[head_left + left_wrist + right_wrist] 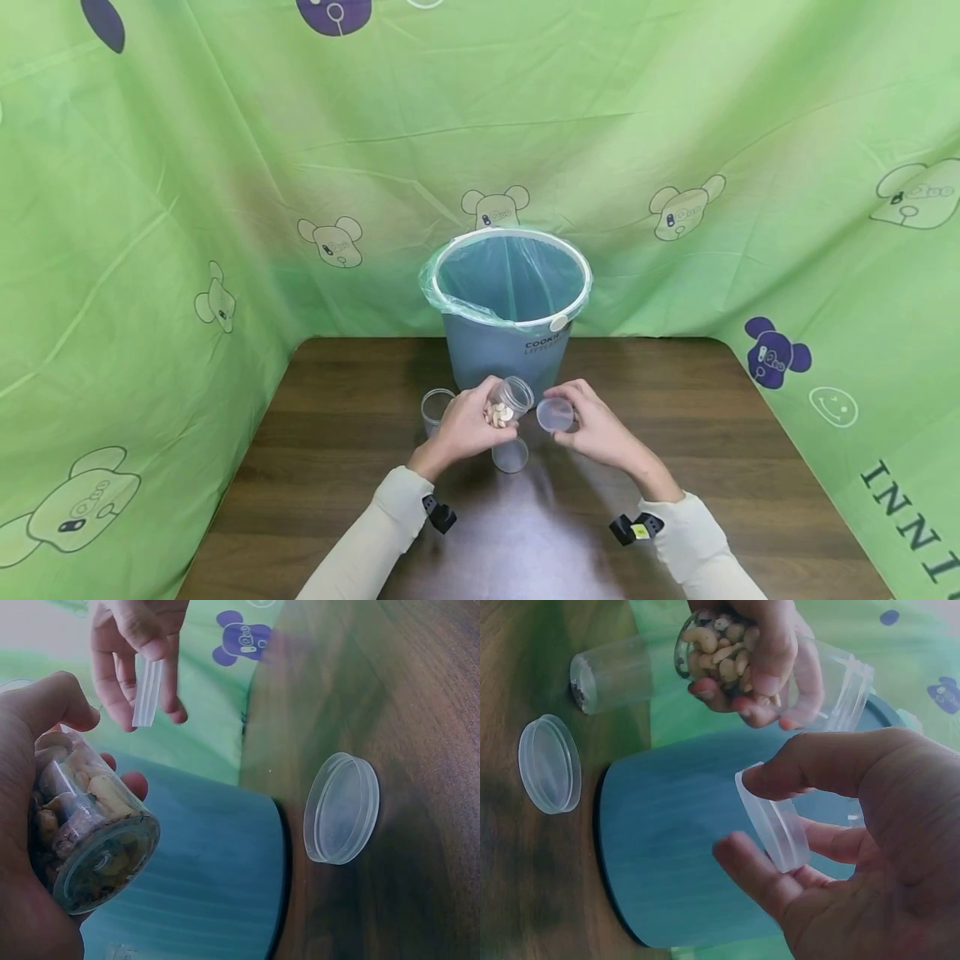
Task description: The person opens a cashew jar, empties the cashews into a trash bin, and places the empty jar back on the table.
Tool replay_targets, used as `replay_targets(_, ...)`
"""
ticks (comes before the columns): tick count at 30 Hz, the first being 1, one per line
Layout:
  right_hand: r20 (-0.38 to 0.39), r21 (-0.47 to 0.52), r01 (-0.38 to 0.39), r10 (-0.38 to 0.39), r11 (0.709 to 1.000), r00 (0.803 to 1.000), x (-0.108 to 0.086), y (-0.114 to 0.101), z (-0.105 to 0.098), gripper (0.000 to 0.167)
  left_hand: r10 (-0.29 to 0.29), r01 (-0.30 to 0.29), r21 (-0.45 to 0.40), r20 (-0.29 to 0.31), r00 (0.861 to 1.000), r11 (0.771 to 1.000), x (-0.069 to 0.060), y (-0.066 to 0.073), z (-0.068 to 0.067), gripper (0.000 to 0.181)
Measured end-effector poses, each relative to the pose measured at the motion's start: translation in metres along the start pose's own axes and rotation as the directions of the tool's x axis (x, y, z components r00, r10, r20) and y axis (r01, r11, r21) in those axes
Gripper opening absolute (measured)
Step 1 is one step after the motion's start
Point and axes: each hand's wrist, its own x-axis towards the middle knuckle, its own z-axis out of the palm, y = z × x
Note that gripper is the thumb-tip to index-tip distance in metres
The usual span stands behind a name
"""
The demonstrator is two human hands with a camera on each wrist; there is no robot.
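Note:
In the head view my left hand (467, 425) grips a clear jar (516, 395), tilted with its open mouth away from me toward the right. Cashew nuts (724, 654) fill its lower part. My right hand (603, 432) pinches a translucent round lid (556, 414) by its edge, just right of the jar and apart from it. Another translucent lid (343, 810) lies on the table below the jar. A second clear jar (615, 675) stands left of my left hand, with a little dark stuff at its bottom; the hand partly hides it in the head view.
Right behind the hands stands a blue bin (502, 357) with a white rim and a thin green liner bag (468, 310). The brown wooden table (337, 433) is bordered by green printed cloth (390, 125) at the back and sides.

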Motion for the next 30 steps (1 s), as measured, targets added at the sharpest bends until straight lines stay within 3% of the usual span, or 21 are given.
replay_targets(15, -0.015, -0.063, 0.038, -0.039, 0.997, 0.999, -0.001, 0.011, 0.003, 0.057, -0.006, 0.006, 0.015, -0.013, 1.000, 1.000, 0.003, 0.002, -0.010, 0.050)
replay_targets(30, 0.035, -0.109, 0.000, 0.004, 0.994, 0.999, 0.001, 0.030, 0.009, 0.056, -0.020, 0.017, -0.071, -0.038, 0.999, 0.997, 0.006, 0.002, -0.022, 0.047)
